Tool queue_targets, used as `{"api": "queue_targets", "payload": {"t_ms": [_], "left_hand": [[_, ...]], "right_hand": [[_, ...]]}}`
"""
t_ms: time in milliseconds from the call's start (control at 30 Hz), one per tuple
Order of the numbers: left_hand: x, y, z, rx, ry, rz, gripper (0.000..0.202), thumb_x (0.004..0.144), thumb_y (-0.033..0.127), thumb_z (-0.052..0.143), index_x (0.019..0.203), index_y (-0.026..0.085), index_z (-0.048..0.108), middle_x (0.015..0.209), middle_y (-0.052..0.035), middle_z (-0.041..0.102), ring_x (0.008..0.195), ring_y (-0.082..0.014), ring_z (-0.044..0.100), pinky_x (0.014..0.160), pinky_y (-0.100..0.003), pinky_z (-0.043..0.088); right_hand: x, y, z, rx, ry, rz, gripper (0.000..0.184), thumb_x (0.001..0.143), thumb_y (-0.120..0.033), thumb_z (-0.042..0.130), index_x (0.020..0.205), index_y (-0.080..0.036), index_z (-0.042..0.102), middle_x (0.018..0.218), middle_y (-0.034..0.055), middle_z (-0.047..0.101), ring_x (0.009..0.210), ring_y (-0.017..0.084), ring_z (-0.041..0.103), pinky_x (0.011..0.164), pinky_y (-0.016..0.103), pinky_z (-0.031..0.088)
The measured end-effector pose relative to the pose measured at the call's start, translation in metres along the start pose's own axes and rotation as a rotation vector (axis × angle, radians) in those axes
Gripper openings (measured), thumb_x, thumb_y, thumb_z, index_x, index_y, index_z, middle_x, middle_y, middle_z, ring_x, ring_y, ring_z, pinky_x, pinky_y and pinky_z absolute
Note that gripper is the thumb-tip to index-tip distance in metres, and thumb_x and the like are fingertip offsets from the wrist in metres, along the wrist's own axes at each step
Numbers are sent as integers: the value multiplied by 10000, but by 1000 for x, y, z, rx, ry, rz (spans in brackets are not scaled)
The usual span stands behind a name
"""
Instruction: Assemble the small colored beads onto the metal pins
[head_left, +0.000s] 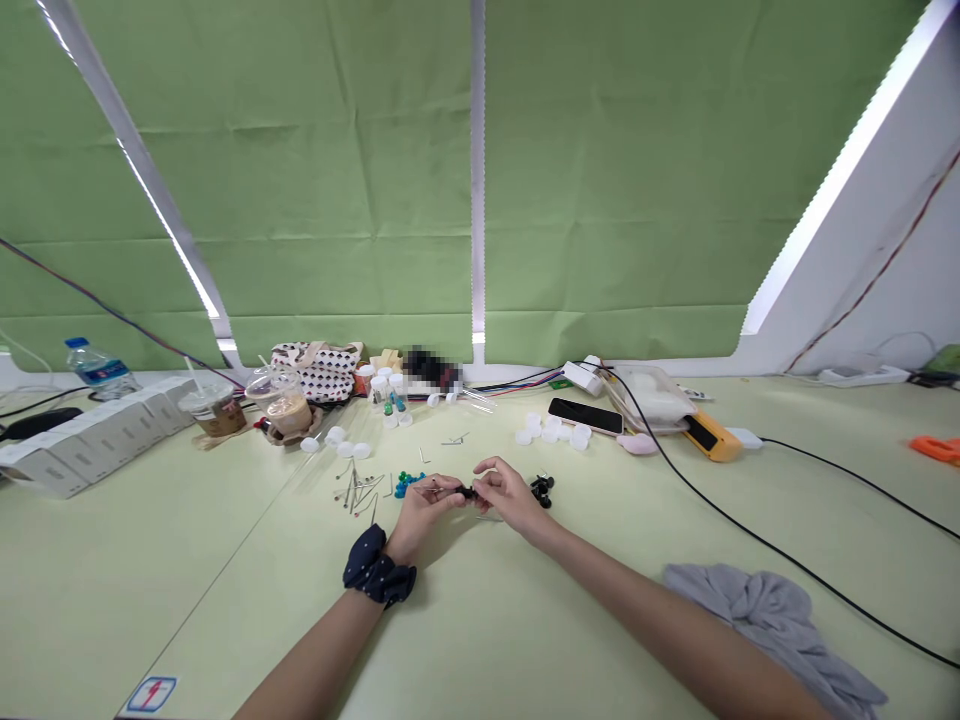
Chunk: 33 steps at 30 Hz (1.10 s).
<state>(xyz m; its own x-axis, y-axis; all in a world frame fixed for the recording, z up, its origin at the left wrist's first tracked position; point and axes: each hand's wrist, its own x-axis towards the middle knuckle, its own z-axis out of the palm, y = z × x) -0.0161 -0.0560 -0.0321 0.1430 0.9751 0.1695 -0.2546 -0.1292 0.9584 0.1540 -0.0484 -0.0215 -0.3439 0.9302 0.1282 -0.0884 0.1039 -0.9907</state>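
My left hand (429,508), a dark dotted scrunchie (377,568) around its wrist, pinches a small black part (468,493) between thumb and fingers. From the other side, my right hand (510,497) meets it with thumb and fingertips closed at the part's right end. Fingers hide most of the part, so its kind is unclear. Just left of my left hand lie small blue and green pieces (403,484) and a spread of thin metal rods (355,492). Several small black pieces (542,490) sit beyond my right hand. A thin strip (489,518) rests below the fingers.
White caps (551,430), a phone (586,416) and a yellow device (712,438) stand at the back right. Drink cups (285,408), clear vials (390,390) and white boxes (97,435) are at the back left. A black cable (705,490) crosses rightward above a grey cloth (772,620).
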Motion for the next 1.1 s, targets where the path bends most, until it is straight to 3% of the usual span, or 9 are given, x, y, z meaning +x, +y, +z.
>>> {"api": "queue_targets", "payload": {"t_ms": [100, 300, 400, 533, 667, 733, 967, 1100], "left_hand": [[1, -2, -1, -4, 18, 2, 202, 573, 202, 776, 721, 131, 659, 784, -41, 653, 684, -151, 610, 699, -301, 486], [2, -3, -4, 11, 58, 25, 193, 573, 194, 777, 720, 137, 666, 778, -39, 653, 718, -153, 602, 709, -295, 475], [1, -3, -4, 6, 22, 14, 193, 583, 191, 772, 736, 138, 667, 784, -42, 651, 697, -150, 601, 699, -299, 474], [2, -4, -4, 16, 14, 22, 184, 585, 183, 770, 734, 141, 670, 810, -46, 651, 723, -151, 600, 703, -288, 471], [3, -7, -6, 36, 10, 30, 185, 586, 192, 769, 732, 136, 671, 791, -52, 651, 748, -164, 600, 718, -291, 472], [3, -8, -6, 45, 6, 33, 187, 587, 193, 768, 736, 134, 672, 780, -51, 647, 740, -163, 597, 714, -289, 473], [2, -7, -6, 45, -30, 42, 165, 620, 184, 748, 757, 141, 667, 832, -54, 646, 796, -170, 594, 748, -295, 467], [2, -8, -6, 47, -32, 41, 155, 628, 178, 744, 758, 148, 665, 814, -45, 641, 786, -165, 594, 754, -298, 466]], "right_hand": [[0, 1, 2, 32, -30, 28, 344, 763, -507, 534, 911, -211, 442, 608, -37, 572, 539, 120, 564, 556, 267, 464], [-3, 4, 4, 26, -80, 29, 374, 688, -470, 635, 865, -198, 451, 606, -34, 604, 533, 118, 575, 556, 270, 477], [-3, 6, 4, -26, -87, 87, 380, 750, -543, 530, 773, -166, 485, 522, -18, 590, 438, 108, 542, 472, 242, 448], [-1, 7, 3, -112, -87, 198, 547, 817, -616, 322, 642, -138, 523, 440, 12, 544, 359, 97, 493, 385, 211, 382], [-1, 4, 2, -77, 44, 90, 375, 722, -520, 580, 874, -181, 530, 739, 25, 608, 616, 127, 584, 469, 210, 446], [-1, 2, 1, -49, 44, 18, 428, 665, -437, 674, 981, -213, 492, 803, 11, 593, 717, 138, 584, 542, 224, 472], [-1, 7, 4, 23, -46, 56, 323, 818, -494, 457, 971, -210, 438, 572, -37, 563, 512, 119, 542, 545, 270, 454], [-2, 7, 4, -42, 27, 10, 333, 736, -435, 598, 946, -216, 460, 720, -13, 570, 644, 130, 565, 562, 251, 455]]}}
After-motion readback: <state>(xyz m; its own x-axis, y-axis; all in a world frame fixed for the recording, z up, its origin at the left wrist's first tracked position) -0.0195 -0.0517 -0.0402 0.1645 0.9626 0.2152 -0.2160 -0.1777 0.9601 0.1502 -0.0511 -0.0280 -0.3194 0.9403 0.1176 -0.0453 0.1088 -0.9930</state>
